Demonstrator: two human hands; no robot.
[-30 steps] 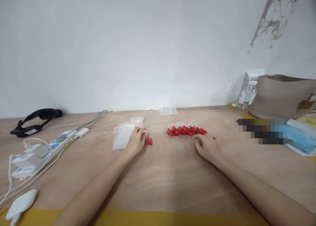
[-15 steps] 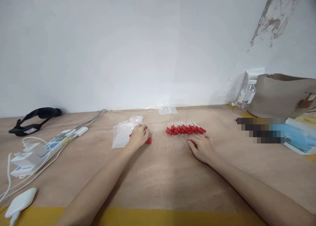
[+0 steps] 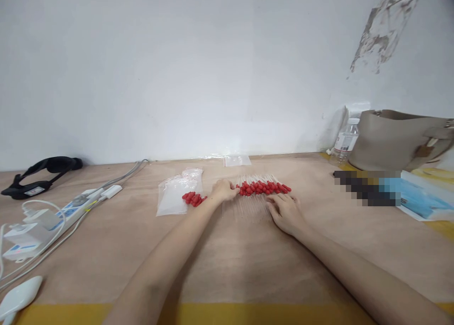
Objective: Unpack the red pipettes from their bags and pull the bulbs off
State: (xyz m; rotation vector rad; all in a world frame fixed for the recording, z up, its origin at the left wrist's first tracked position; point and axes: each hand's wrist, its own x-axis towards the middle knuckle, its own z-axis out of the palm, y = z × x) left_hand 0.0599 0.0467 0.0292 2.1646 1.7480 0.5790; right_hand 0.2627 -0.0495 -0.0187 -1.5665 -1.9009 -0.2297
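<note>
A row of thin sticks with red bulb-like tips point(image 3: 264, 188) lies in the middle of the table, with pale stems behind the tips and clear ones in front. At its left end is my left hand point(image 3: 224, 191), fingers curled together against the outermost red tips; what lies between them is hidden. My right hand point(image 3: 285, 212) rests low at the row's right side, fingers stretched out beside the clear stems and holding nothing. A smaller heap of red tips point(image 3: 193, 198) lies left of my left hand, partly on clear plastic bags point(image 3: 172, 199).
Another clear bag point(image 3: 237, 161) lies by the wall. At left are a power strip point(image 3: 67, 216) with cables, a white charger point(image 3: 21, 296) and a black strapped device point(image 3: 39, 178). A bottle point(image 3: 347, 138), a grey bag point(image 3: 393, 140) and a blue packet point(image 3: 422, 197) stand or lie at right.
My left hand has moved right, from the small heap to the left end of the row, uncovering the heap. My right hand stays beside the row. The view has shifted slightly.
</note>
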